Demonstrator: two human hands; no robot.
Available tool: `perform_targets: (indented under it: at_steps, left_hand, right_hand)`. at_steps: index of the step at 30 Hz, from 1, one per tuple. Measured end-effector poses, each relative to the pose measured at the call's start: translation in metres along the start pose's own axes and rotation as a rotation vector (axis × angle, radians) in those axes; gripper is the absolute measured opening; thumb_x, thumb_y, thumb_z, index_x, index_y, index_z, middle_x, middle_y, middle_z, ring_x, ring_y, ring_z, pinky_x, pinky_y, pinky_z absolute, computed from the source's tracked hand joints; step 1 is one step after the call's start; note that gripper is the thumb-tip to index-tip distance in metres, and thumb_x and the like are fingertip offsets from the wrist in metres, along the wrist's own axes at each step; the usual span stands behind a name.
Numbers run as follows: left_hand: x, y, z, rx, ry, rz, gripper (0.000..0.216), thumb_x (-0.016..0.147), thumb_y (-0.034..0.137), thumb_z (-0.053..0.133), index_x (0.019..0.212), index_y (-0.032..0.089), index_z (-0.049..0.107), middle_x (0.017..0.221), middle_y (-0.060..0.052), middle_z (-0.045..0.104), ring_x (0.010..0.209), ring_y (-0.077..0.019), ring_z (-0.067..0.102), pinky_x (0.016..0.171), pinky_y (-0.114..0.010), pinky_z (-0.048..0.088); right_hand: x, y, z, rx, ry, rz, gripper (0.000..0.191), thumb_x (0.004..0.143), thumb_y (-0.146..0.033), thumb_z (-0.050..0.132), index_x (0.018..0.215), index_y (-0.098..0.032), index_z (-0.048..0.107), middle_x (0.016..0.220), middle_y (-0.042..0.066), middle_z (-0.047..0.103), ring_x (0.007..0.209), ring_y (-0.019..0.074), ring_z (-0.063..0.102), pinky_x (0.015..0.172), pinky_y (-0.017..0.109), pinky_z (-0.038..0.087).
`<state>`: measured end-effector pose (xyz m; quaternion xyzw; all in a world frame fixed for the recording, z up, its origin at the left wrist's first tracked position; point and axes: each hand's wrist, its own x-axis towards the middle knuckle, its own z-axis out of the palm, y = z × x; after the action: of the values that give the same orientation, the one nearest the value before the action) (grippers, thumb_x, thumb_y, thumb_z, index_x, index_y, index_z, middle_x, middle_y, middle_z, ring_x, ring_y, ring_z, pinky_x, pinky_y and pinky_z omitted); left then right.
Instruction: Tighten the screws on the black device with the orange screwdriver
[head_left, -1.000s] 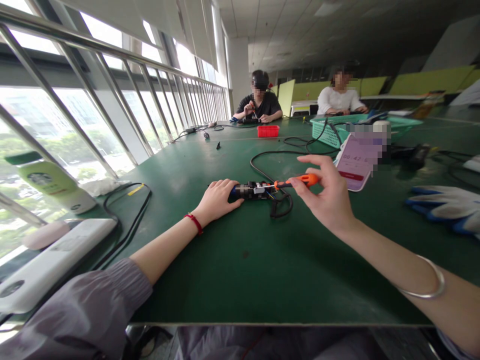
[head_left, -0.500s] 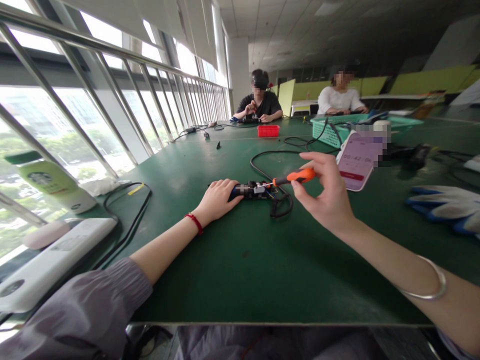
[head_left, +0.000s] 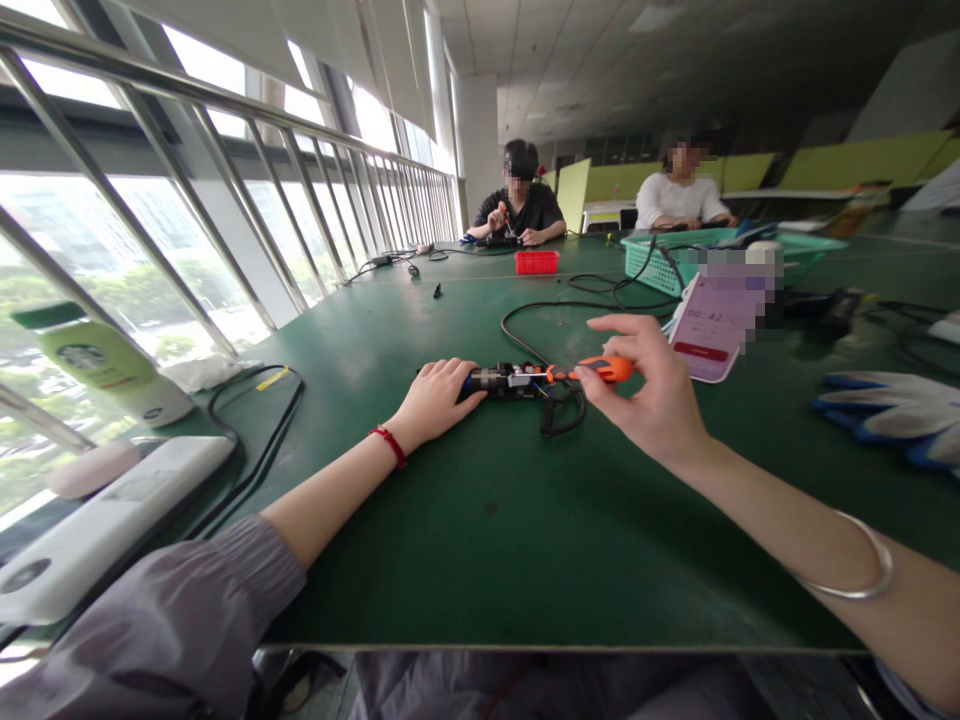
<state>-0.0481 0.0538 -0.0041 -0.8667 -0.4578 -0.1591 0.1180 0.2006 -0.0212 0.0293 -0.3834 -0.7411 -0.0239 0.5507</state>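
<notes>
My left hand [head_left: 435,397] lies closed over the left end of a small black electrical part [head_left: 504,380] on the green table [head_left: 480,530], pinning it down. My right hand [head_left: 649,392] pinches an orange-handled screwdriver [head_left: 592,371] between thumb and fingers, index finger stretched out above it. The screwdriver lies nearly level, its tip on the white piece at the middle of the part. A black cable [head_left: 555,405] loops from the part toward the back of the table.
A phone [head_left: 712,325] stands just behind my right hand. Blue-and-white gloves [head_left: 889,420] lie at the right. A green basket [head_left: 675,255] and red box [head_left: 536,262] sit farther back, where two people work. A white power strip [head_left: 105,520] and a bottle [head_left: 105,370] lie left.
The screwdriver handle dipped back down to nearly level after tilting up, and my right fingers shifted round it. My left hand stayed on the part.
</notes>
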Motion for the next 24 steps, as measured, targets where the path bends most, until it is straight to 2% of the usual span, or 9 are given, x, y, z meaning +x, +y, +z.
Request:
perform_targets:
  at_steps: [3, 7, 9, 15, 17, 21, 24]
  left_hand:
    - [0.0002, -0.0003, -0.0003, -0.008, -0.004, -0.003, 0.039, 0.088, 0.046, 0.043, 0.115, 0.019, 0.051, 0.108, -0.008, 0.060, 0.099, -0.0243, 0.055, 0.091, -0.039, 0.040]
    - [0.0003, -0.0006, -0.0002, -0.007, -0.004, -0.013, 0.041, 0.087, 0.049, 0.045, 0.114, 0.020, 0.052, 0.109, -0.008, 0.060, 0.101, -0.0245, 0.055, 0.092, -0.038, 0.039]
    - [0.0001, -0.0006, -0.0001, -0.006, -0.003, -0.016, 0.042, 0.086, 0.050, 0.046, 0.115, 0.020, 0.051, 0.109, -0.008, 0.060, 0.101, -0.0248, 0.055, 0.093, -0.039, 0.039]
    - [-0.0001, -0.0007, 0.0002, -0.003, 0.001, 0.002, 0.041, 0.091, 0.049, 0.038, 0.115, 0.019, 0.051, 0.108, -0.007, 0.061, 0.100, -0.0240, 0.055, 0.092, -0.038, 0.039]
    - [0.0001, -0.0008, 0.0003, 0.006, 0.001, 0.004, 0.039, 0.091, 0.047, 0.038, 0.115, 0.018, 0.051, 0.108, -0.007, 0.061, 0.099, -0.0238, 0.055, 0.091, -0.038, 0.039]
    - [0.0002, -0.0005, 0.0000, 0.016, 0.003, -0.002, 0.037, 0.090, 0.045, 0.043, 0.114, 0.019, 0.052, 0.107, -0.007, 0.061, 0.099, -0.0239, 0.055, 0.091, -0.038, 0.040]
    - [0.0000, -0.0002, -0.0002, 0.010, 0.006, -0.005, 0.037, 0.088, 0.045, 0.046, 0.114, 0.019, 0.052, 0.108, -0.007, 0.060, 0.101, -0.0241, 0.055, 0.092, -0.038, 0.039]
  right_hand:
    - [-0.0007, -0.0003, -0.0001, -0.019, -0.027, 0.026, 0.024, 0.078, -0.028, 0.059, 0.101, -0.023, 0.053, 0.059, -0.004, 0.052, 0.066, 0.0174, 0.058, 0.072, 0.034, 0.048]
    - [-0.0018, 0.0029, 0.0016, 0.066, 0.040, -0.037, 0.041, 0.075, -0.021, 0.060, 0.115, -0.023, 0.048, 0.082, 0.001, 0.058, 0.079, 0.0178, 0.060, 0.076, 0.033, 0.050]
    - [-0.0020, 0.0036, 0.0022, 0.076, 0.061, -0.060, 0.044, 0.075, -0.020, 0.060, 0.117, -0.022, 0.047, 0.091, 0.004, 0.058, 0.085, 0.0185, 0.060, 0.080, 0.034, 0.049]
    - [-0.0011, -0.0005, 0.0008, -0.028, -0.005, -0.003, 0.024, 0.077, -0.029, 0.062, 0.099, -0.022, 0.055, 0.058, -0.004, 0.053, 0.065, 0.0177, 0.058, 0.078, 0.038, 0.047]
    - [-0.0010, 0.0001, 0.0011, -0.027, 0.026, -0.006, 0.024, 0.077, -0.028, 0.062, 0.099, -0.022, 0.055, 0.067, -0.001, 0.058, 0.069, 0.0183, 0.059, 0.078, 0.039, 0.047]
    - [-0.0014, 0.0028, 0.0023, -0.002, 0.090, -0.051, 0.040, 0.074, -0.021, 0.061, 0.113, -0.022, 0.050, 0.091, 0.005, 0.061, 0.085, 0.0206, 0.059, 0.081, 0.039, 0.046]
    - [-0.0015, 0.0015, 0.0019, -0.030, 0.038, -0.062, 0.032, 0.075, -0.023, 0.061, 0.106, -0.022, 0.053, 0.073, 0.000, 0.060, 0.073, 0.0188, 0.058, 0.081, 0.040, 0.045]
